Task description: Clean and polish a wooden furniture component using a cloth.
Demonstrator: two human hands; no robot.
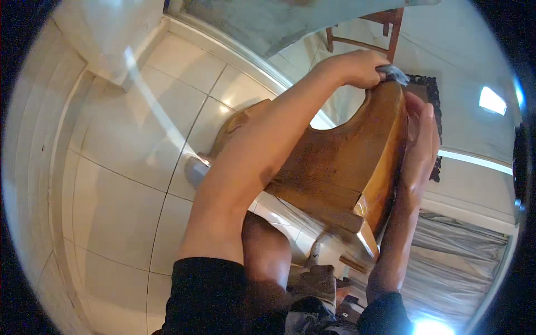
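Observation:
A large brown wooden piece of furniture, with a smooth curved cut-out and a thick rounded edge, lies tilted in front of me; it looks like part of a chair. My left hand reaches across to its far upper end. Bunched in its closed fingers is a grey-white cloth, which touches the tip of the wood. Along the right-hand edge, my right hand is curled against the wood and steadies it. Some of its fingers are hidden behind the edge. My left forearm covers part of the wood's left side.
Cream floor tiles spread to the left, beside a white wall. A wooden chair frame stands at the far side. At the right are a dark ornate frame and a grey curtain. My knee is close below the wood.

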